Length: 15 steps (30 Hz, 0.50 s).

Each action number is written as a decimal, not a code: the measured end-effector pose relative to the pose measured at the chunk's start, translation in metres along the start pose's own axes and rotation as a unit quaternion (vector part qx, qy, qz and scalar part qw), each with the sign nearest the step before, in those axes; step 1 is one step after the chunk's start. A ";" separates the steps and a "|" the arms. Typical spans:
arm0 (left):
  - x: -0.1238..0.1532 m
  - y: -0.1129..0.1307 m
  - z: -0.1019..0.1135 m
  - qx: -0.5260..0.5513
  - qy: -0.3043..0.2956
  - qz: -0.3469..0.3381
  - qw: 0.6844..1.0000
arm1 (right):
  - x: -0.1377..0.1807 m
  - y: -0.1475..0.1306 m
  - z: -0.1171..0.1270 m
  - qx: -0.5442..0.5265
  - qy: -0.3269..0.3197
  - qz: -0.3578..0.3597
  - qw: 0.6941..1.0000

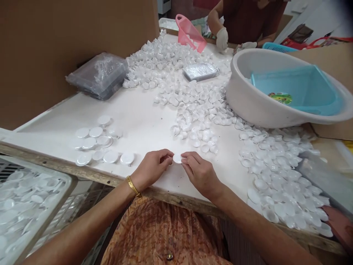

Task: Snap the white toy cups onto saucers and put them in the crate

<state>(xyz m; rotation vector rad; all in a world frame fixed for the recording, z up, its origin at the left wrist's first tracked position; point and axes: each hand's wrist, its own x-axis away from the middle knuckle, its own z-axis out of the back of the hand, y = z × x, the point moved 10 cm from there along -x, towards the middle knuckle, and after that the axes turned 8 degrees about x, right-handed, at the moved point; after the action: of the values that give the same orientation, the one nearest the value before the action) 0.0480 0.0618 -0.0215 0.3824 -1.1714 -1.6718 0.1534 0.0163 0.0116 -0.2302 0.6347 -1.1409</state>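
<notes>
We have one small white disc (177, 158) at the near edge of the surface (138, 117), roughly mid-length, between our two hands. Left hand (150, 169): fingers (164, 152) nearly together, thumb and fingertips pinched at the disc's left rim. Right hand (202, 175): fingers (193, 155) curled, tips pinched on its right rim. Disc's face is up; can't tell if its underside touches the surface. Gold bracelet (133, 186) on our left wrist.

Left of us, along the near edge toward the near-left corner: loose group of white discs (110, 157), glossy, a few overlapping. Below that corner, off the surface, a crate (67, 187) full of white plastic pieces.

Main heap of small white plastic cups (165, 59) runs from the far edge down to mid-surface. More white cups (275, 176) spread to the near-right corner. Large white basin (248, 103) stands by the right edge, blue plastic container (303, 86) inside it, green sticker (280, 98) on that.

Film-wrapped stack (99, 73) toward the left edge, beside a big cardboard panel (77, 48). Smaller wrapped pack (202, 71) among the cups, far half. Pink scoop (190, 33) tilted on the heap near the far edge. Across from us, a co-worker in a dark red shirt (248, 22), gloved hand (222, 38) at the far edge.
</notes>
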 end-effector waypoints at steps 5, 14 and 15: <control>0.000 -0.009 -0.006 0.058 -0.003 0.026 0.998 | 0.008 -0.001 -0.017 0.056 -0.051 0.037 0.996; -0.007 -0.004 0.001 -0.053 0.041 0.035 0.997 | 0.014 -0.003 -0.019 0.023 -0.068 0.044 0.996; -0.009 0.004 0.006 -0.091 0.073 0.015 0.993 | 0.014 -0.004 -0.020 0.032 -0.072 0.044 0.996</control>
<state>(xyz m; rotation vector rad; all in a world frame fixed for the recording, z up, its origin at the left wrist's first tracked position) 0.0495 0.0731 -0.0179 0.3640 -0.9058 -1.6794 0.1425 0.0052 -0.0077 -0.2251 0.4755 -1.0474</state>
